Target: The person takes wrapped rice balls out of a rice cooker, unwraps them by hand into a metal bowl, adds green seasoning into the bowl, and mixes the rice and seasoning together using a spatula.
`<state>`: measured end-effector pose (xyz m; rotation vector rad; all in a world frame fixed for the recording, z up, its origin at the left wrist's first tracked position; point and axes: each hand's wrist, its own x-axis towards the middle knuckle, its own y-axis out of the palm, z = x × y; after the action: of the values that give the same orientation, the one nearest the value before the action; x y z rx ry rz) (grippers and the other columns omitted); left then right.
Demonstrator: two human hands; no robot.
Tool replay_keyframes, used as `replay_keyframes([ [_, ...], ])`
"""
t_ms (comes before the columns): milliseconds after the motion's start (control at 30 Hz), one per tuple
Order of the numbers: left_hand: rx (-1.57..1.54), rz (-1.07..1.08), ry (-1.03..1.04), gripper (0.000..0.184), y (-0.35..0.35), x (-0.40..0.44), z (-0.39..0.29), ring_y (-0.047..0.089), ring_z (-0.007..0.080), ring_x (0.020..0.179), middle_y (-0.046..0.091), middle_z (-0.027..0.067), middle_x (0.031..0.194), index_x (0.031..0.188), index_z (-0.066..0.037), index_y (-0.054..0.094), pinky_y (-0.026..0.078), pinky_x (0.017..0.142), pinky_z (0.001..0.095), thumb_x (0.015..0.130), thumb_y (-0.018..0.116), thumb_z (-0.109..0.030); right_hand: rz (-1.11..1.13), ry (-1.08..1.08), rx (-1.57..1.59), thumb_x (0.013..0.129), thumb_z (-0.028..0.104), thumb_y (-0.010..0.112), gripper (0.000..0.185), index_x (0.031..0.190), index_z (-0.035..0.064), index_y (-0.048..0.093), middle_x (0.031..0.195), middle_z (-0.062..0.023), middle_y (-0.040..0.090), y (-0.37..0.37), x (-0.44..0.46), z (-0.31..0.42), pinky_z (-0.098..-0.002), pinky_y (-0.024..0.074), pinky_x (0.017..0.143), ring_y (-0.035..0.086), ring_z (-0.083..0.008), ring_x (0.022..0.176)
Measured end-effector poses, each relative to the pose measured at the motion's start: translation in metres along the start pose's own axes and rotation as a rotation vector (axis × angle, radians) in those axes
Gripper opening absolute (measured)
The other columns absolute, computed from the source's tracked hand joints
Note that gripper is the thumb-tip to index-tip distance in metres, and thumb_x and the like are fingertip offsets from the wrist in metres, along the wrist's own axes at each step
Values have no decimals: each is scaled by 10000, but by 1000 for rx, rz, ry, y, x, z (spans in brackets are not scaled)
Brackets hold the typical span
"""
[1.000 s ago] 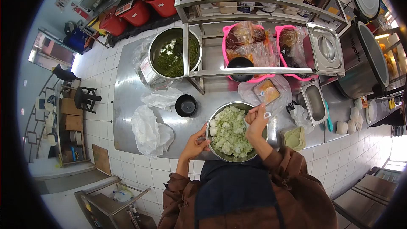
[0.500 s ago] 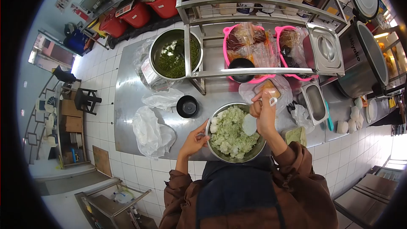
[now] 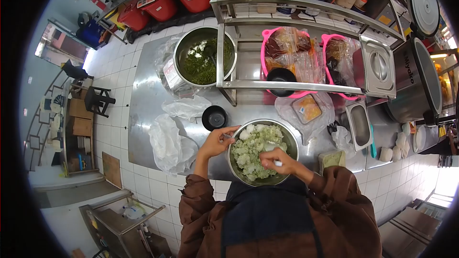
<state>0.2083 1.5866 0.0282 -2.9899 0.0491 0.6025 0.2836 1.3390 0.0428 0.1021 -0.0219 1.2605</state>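
Note:
A metal mixing bowl [image 3: 293, 144] full of pale green and white rice [image 3: 249, 152] sits at the table's front edge. My left hand [image 3: 216, 142] grips the bowl's left rim, fingers on the outside and over the edge. My right hand [image 3: 281, 161] is closed round the handle of a white rice paddle [image 3: 278, 163], low over the bowl's right half. Most of the paddle's blade is hidden by the hand and the rice. Left of the bowl stands a small black bowl [image 3: 214, 117].
Crumpled plastic bags [image 3: 169, 145] lie at left. Behind stands a large metal bowl [image 3: 180, 62] with shredded green leaves. A steel shelf rail [image 3: 287, 85] crosses above pink baskets [image 3: 264, 50]. At right are a food container [image 3: 306, 109], a steel pan [image 3: 358, 124] and a green block [image 3: 332, 160].
My right hand has come down and left with the paddle, whose blade now sits in the rice. My left hand still holds the rim. The camera view has shifted slightly.

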Motion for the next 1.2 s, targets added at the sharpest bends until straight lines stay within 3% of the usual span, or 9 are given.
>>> replay_keyframes([
  [167, 197, -73, -6, 396, -6, 10, 1, 418, 61, 608, 580, -6, 794, 1125, -148, 608, 394, 576, 213, 747, 643, -34, 136, 109, -130, 903, 196, 455, 281, 689, 17, 491, 561, -59, 473, 15, -21, 15, -292, 378, 528, 482, -166, 504],
  [233, 199, -82, 14, 404, -7, 11, -1, 420, 73, 613, 589, 3, 779, 1118, -155, 612, 398, 587, 216, 731, 660, -48, 31, -151, -83, 910, 201, 442, 286, 707, 14, 514, 539, -71, 460, 3, -4, 22, -305, 370, 488, 472, -178, 460],
  [367, 287, -125, 66, 400, -4, 11, -3, 438, 94, 612, 603, 30, 798, 1113, -145, 611, 416, 609, 231, 729, 653, -40, -24, -176, -86, 910, 233, 437, 311, 716, 8, 528, 558, -79, 487, -34, 33, 56, -318, 380, 510, 493, -190, 498],
  [533, 294, -151, 114, 386, -2, 13, -3, 442, 82, 582, 595, 19, 790, 1115, -155, 610, 402, 560, 230, 743, 636, -56, 39, -33, -80, 896, 192, 464, 262, 720, 5, 519, 557, -88, 473, -8, 26, -1, -307, 369, 502, 475, -189, 486],
  [600, 329, -130, 31, 373, -2, 10, -12, 549, 129, 708, 621, 71, 841, 1100, -134, 615, 463, 678, 263, 744, 632, -24, 85, -32, -165, 893, 186, 467, 256, 718, 6, 513, 549, -86, 457, 15, 12, 6, -303, 364, 498, 459, -188, 473],
  [833, 370, -106, 41, 379, -2, 15, -15, 560, 147, 719, 622, 88, 853, 1088, -152, 624, 465, 677, 263, 734, 633, -15, 91, -35, -38, 921, 272, 433, 400, 609, 24, 474, 543, -63, 500, -7, 19, 34, -302, 374, 491, 505, -183, 495],
  [900, 382, -112, 61, 393, 0, 18, -17, 577, 173, 734, 626, 102, 877, 1079, -149, 627, 471, 682, 273, 720, 624, 10, 105, -173, -17, 933, 294, 387, 425, 616, 28, 485, 542, -41, 481, -29, 40, 70, -282, 372, 508, 467, -169, 481],
  [1000, 393, -142, 198, 371, 3, 31, -10, 501, 106, 588, 608, 61, 823, 1072, -145, 633, 435, 579, 251, 733, 606, 2, 129, -134, -138, 932, 295, 395, 444, 589, 26, 479, 547, -31, 481, -40, 61, 47, -277, 379, 519, 453, -172, 482],
  [1200, 393, -91, 220, 384, 0, 43, -4, 556, 160, 680, 623, 97, 855, 1070, -106, 627, 448, 646, 272, 709, 597, 22, 173, 5, -117, 912, 264, 445, 375, 633, 14, 459, 520, -61, 413, -10, 36, -6, -303, 342, 495, 422, -179, 469],
])
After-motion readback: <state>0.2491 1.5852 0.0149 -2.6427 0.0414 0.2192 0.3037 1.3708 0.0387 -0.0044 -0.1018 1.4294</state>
